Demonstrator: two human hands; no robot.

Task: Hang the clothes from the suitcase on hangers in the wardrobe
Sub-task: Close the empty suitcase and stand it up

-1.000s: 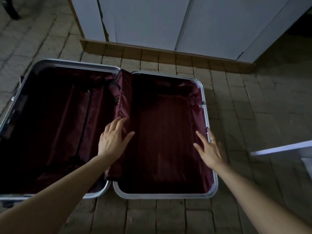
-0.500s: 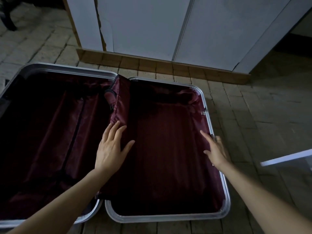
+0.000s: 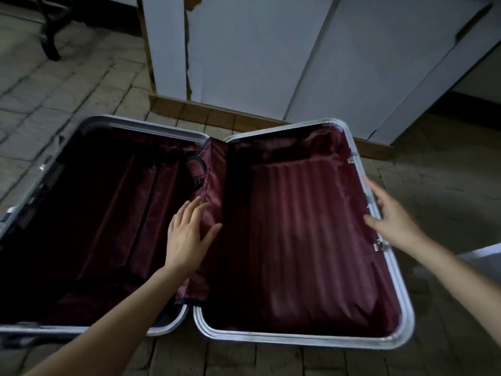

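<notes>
Two hands: both over the open suitcase (image 3: 303, 340), seen from the head view only.
Suitcase: lies open on the tiled floor (image 3: 81, 85), both halves lined in dark red fabric; no clothes show in either half.
Right half: its far edge looks tilted up off the floor.
Left hand (image 3: 187, 234): fingers straight and spread, palm resting flat on the fabric divider (image 3: 214, 169) along the hinge; it grips nothing.
Right hand (image 3: 390, 215): fingers extended over the metal rim of the right half, thumb on the inner side; whether it clasps the rim or only touches it I cannot tell.
Wardrobe (image 3: 244, 50): white doors shut, just beyond the suitcase.
Clothes and hangers: none in view; presumably already hung inside, but the closed doors hide that.
Step in hand: judged to be folding the emptied suitcase shut.
Next move: likely calls for a firm hold on the rim to swing the right half over, with the left hand drawn clear of the hinge first.
</notes>
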